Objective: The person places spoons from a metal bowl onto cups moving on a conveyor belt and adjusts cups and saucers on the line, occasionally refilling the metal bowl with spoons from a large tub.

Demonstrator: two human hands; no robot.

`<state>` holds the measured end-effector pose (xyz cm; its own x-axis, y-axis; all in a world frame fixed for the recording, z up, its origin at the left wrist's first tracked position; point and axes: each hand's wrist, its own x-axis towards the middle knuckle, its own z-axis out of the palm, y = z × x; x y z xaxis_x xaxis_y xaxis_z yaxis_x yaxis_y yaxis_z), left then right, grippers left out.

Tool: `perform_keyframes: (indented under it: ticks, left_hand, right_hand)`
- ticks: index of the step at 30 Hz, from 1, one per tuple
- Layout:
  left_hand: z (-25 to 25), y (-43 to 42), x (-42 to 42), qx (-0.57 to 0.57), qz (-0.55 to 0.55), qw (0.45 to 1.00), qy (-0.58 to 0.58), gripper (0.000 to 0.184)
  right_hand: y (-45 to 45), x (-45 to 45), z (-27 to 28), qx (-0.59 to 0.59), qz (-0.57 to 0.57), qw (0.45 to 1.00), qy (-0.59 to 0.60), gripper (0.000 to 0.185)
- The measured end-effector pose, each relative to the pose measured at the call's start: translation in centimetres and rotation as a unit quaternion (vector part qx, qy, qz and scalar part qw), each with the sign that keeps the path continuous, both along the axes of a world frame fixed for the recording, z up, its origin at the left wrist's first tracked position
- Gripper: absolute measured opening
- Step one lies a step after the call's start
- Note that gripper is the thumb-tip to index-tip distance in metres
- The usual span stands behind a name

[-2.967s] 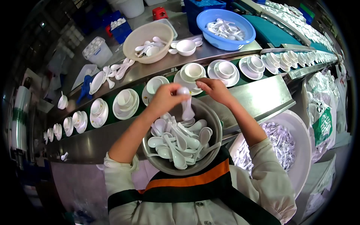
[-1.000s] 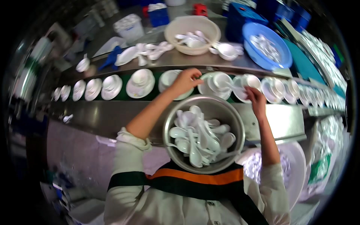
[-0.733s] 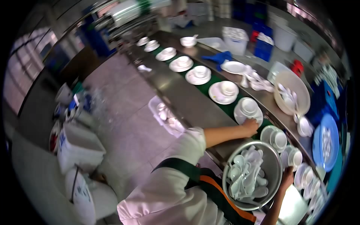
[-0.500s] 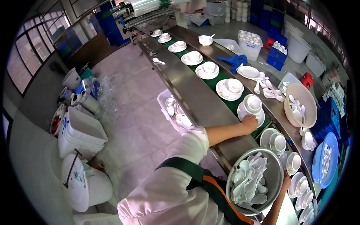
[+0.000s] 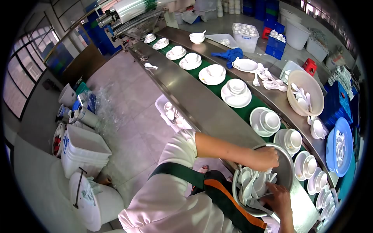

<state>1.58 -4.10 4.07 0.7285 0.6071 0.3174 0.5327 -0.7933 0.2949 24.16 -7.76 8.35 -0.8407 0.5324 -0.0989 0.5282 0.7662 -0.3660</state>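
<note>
A steel basin [image 5: 286,171] full of white spoons [image 5: 248,182] is at the near end, against the steel edge of the conveyor. My left hand [image 5: 265,158] reaches over its far side, fingers curled down at the spoons; what they hold is hidden. My right hand [image 5: 279,199] is over the near right side of the basin, its thumb and fingers apart and touching the spoons. Beyond the basin, a stack of white bowl and cup on a plate [image 5: 265,121] sits on the green belt [image 5: 243,112], with another stacked set [image 5: 288,140] closer to me.
More dish sets run along the belt to a film-roll machine [image 5: 134,9]. On the right ledge are a blue glove [image 5: 229,54], loose spoons [image 5: 274,85] and a beige basin [image 5: 316,91]. A blue basin [image 5: 344,155] stands further right, and a bin of dishes [image 5: 162,106] below left.
My left hand has left the dish set on the belt and moved into the steel basin. My right hand has gone from the basin's rim to the spoons. The view has shifted.
</note>
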Motion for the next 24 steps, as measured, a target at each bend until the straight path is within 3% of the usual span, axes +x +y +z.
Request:
perform_keyframes:
  ticks: [2,4,6,9,10,11,14,15,16,17,19,22,23,24]
  left_hand:
    - [0.4,0.5,0.3,-0.122,-0.013,0.992,-0.018,0.014]
    - [1.5,0.0,0.0,-0.118,-0.03,0.991,-0.057,0.01]
    - [2.0,-0.3,0.0,-0.107,-0.102,0.988,-0.048,0.017]
    - [2.0,-0.3,0.4,-0.188,-0.086,0.977,0.05,0.014]
    - [2.1,-0.4,0.0,-0.157,-0.08,0.984,0.022,0.013]
    - [2.3,-0.4,-0.3,-0.123,-0.063,0.99,-0.006,0.013]
    - [5.0,0.4,0.7,-0.147,-0.091,0.979,-0.105,0.012]
    - [5.1,0.3,0.8,-0.177,-0.011,0.97,-0.168,0.01]
    - [6.0,0.5,0.9,-0.195,0.05,0.958,-0.202,0.008]
    - [7.1,1.2,1.2,-0.221,0.112,0.94,-0.236,0.008]
    - [6.9,4.6,1.8,-0.235,0.217,0.877,-0.358,0.013]
    - [1.8,11.8,1.7,-0.254,0.267,0.876,-0.312,0.018]
    - [-0.1,13.4,2.1,-0.264,0.301,0.872,-0.283,0.019]
    - [-2.5,15.1,2.2,-0.298,0.311,0.864,-0.261,0.021]
  right_hand:
    - [0.3,1.9,-1.8,0.055,0.034,0.995,0.076,0.037]
    - [-0.6,1.3,-0.2,0.102,-0.022,0.991,0.087,0.018]
    - [-0.8,1.7,0.8,0.089,-0.026,0.993,0.079,0.015]
    - [-0.6,3.0,1.1,0.093,-0.009,0.995,0.046,0.021]
    - [-0.8,3.2,1.6,0.088,-0.037,0.995,0.038,0.022]
    - [-1.0,3.3,1.3,0.141,-0.071,0.978,0.139,0.022]
    - [0.0,5.7,2.6,0.117,-0.171,0.955,0.211,0.017]
    - [0.6,6.5,2.9,0.1,-0.222,0.938,0.245,0.015]
    - [0.6,7.3,2.0,0.068,-0.348,0.895,0.271,0.011]
    - [1.9,8.8,0.8,0.108,-0.405,0.87,0.258,0.012]
    - [5.0,12.1,-1.9,0.05,-0.495,0.837,0.226,0.011]
    - [9.3,15.7,-9.3,0.028,-0.521,0.829,0.203,0.015]
    - [10.4,16.2,-11.2,0.079,-0.497,0.851,0.151,0.015]
    - [11.1,15.7,-11.6,0.027,-0.529,0.83,0.176,0.018]
